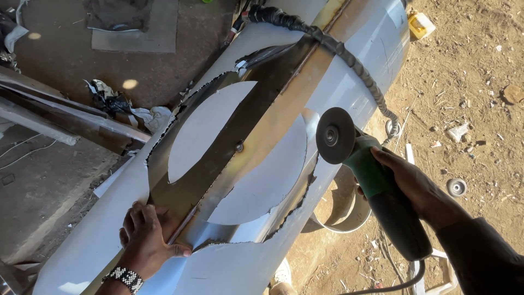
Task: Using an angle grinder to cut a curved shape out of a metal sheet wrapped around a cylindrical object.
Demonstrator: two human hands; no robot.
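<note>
My right hand [410,183] grips a green and black angle grinder [376,191], its round disc [335,135] held just off the right side of a large light-blue metal cylinder [349,82] lying diagonally. My left hand [147,234], with a beaded wristband, presses flat on the cylinder beside a jagged cut-out opening [229,147]. Inside the opening a rusty flat bar [273,123] runs lengthwise over a pale round plate.
A wrapped black cable [349,57] lies across the cylinder's top. Sandy ground [469,82] with a spare disc [456,187] and a yellow container [420,24] is on the right. Metal bars and rags [109,101] lie on the left.
</note>
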